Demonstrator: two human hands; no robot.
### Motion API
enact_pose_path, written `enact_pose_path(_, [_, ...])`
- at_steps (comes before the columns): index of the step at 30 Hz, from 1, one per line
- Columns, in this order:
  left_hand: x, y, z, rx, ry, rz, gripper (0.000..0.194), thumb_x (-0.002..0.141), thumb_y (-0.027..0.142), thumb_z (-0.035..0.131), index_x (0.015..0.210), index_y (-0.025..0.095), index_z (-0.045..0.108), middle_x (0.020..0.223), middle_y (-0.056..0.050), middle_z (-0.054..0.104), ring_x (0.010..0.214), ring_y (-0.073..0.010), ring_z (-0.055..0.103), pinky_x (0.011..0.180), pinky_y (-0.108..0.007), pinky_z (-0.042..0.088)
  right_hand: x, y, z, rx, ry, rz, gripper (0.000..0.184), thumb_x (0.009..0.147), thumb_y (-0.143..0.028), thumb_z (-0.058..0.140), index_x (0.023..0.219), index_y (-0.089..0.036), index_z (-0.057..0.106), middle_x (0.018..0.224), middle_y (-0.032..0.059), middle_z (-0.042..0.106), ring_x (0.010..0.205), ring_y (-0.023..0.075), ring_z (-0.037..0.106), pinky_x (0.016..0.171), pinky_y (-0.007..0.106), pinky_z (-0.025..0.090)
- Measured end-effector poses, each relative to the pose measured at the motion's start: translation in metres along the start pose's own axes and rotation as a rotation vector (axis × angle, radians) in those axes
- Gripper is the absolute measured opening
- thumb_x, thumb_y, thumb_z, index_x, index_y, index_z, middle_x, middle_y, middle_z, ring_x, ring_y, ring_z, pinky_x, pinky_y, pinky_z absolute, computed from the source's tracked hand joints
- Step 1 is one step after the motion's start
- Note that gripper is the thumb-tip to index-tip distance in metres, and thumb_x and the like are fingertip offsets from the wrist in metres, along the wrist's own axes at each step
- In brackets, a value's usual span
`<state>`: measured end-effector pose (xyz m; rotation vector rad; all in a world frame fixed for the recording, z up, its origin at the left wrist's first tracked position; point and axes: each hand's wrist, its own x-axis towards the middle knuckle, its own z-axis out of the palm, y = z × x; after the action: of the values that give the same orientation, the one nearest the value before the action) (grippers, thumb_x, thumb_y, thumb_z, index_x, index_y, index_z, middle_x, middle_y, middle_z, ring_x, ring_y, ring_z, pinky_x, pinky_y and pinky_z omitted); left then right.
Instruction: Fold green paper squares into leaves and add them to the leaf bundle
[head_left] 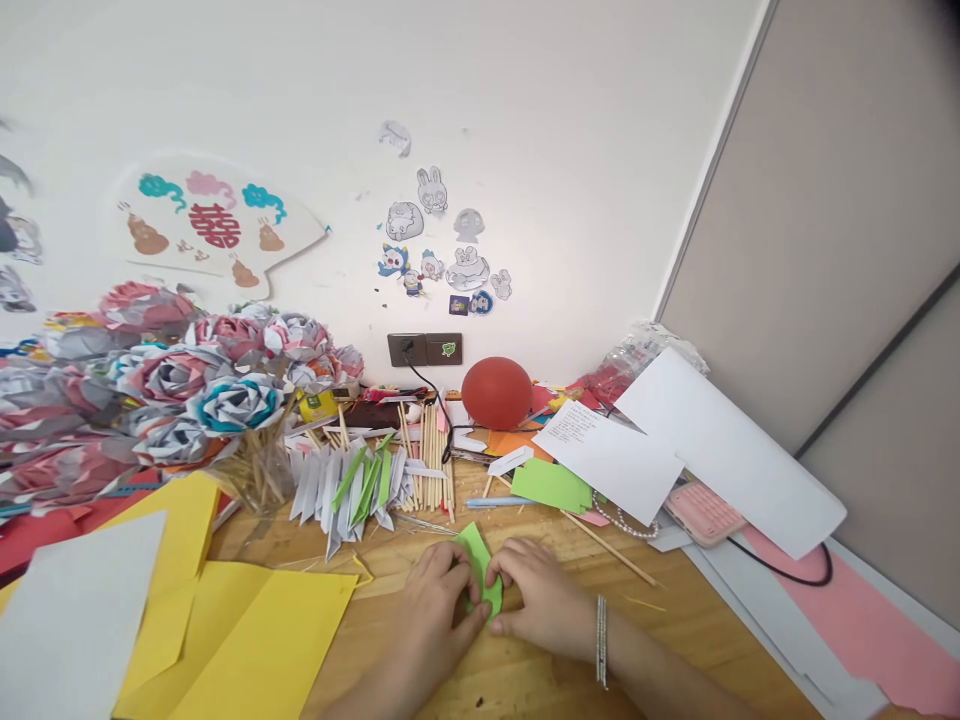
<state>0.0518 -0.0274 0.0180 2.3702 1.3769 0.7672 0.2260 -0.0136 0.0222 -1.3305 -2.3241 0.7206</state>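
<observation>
A small piece of green paper stands between my two hands over the wooden table, near the front middle. My left hand has its fingers curled on the paper's left side, thumb at the lower end. From the right, my right hand pinches the paper's edge with fingers and thumb. Bracelets circle the right wrist. Just behind lie folded white paper strips with several green folded strips on top. A larger green sheet lies to the right rear.
Paper flowers crowd the left in a clear vase. Yellow paper and a white sheet cover the left front. Wooden sticks, a red balloon, white sheets and a pink keypad-like device lie behind and right.
</observation>
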Motion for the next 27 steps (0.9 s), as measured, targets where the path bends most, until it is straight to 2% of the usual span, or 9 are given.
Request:
enact_pose_path(8, [0.0007, 0.0012, -0.0011, 0.025, 0.001, -0.018, 0.012, 0.066, 0.011, 0.062, 0.066, 0.019, 0.054, 0.087, -0.003, 0.055, 0.086, -0.0217, 0.054, 0.072, -0.033, 0.045, 0.0023, 0.0031, -0.0013, -0.014, 0.044, -0.010, 0.026, 0.064, -0.025, 0.075, 0.084, -0.021, 0.058, 0.082, -0.0021, 0.053, 0.085, 0.0185, 0.048, 0.077, 0.029, 0.032])
enact_pose_path(14, [0.0013, 0.0011, -0.0007, 0.002, -0.009, -0.017, 0.010, 0.068, 0.012, 0.061, 0.067, 0.019, 0.054, 0.088, -0.003, 0.055, 0.087, -0.0221, 0.054, 0.074, -0.034, 0.045, 0.0081, 0.0093, -0.0011, 0.006, 0.030, -0.026, 0.009, 0.072, -0.013, 0.064, 0.076, -0.019, 0.058, 0.075, -0.0032, 0.052, 0.078, 0.0149, 0.049, 0.072, 0.025, 0.033])
enact_pose_path(20, [0.0016, -0.0034, -0.0017, -0.067, -0.064, -0.059, 0.007, 0.069, 0.016, 0.062, 0.068, 0.019, 0.056, 0.091, -0.004, 0.055, 0.089, -0.0226, 0.052, 0.077, -0.034, 0.043, 0.0074, 0.0091, -0.0013, -0.009, 0.028, -0.042, 0.010, 0.071, -0.014, 0.066, 0.068, -0.018, 0.057, 0.073, -0.0036, 0.054, 0.076, 0.0138, 0.050, 0.069, 0.023, 0.032])
enact_pose_path(27, [0.0009, -0.0065, -0.0062, -0.121, -0.133, -0.078, 0.004, 0.068, 0.016, 0.061, 0.068, 0.019, 0.058, 0.095, -0.005, 0.054, 0.093, -0.0229, 0.051, 0.081, -0.034, 0.041, 0.0039, 0.0062, -0.0009, -0.031, 0.046, -0.032, 0.011, 0.071, -0.019, 0.069, 0.072, -0.019, 0.058, 0.079, -0.0028, 0.057, 0.084, 0.0162, 0.051, 0.074, 0.027, 0.030])
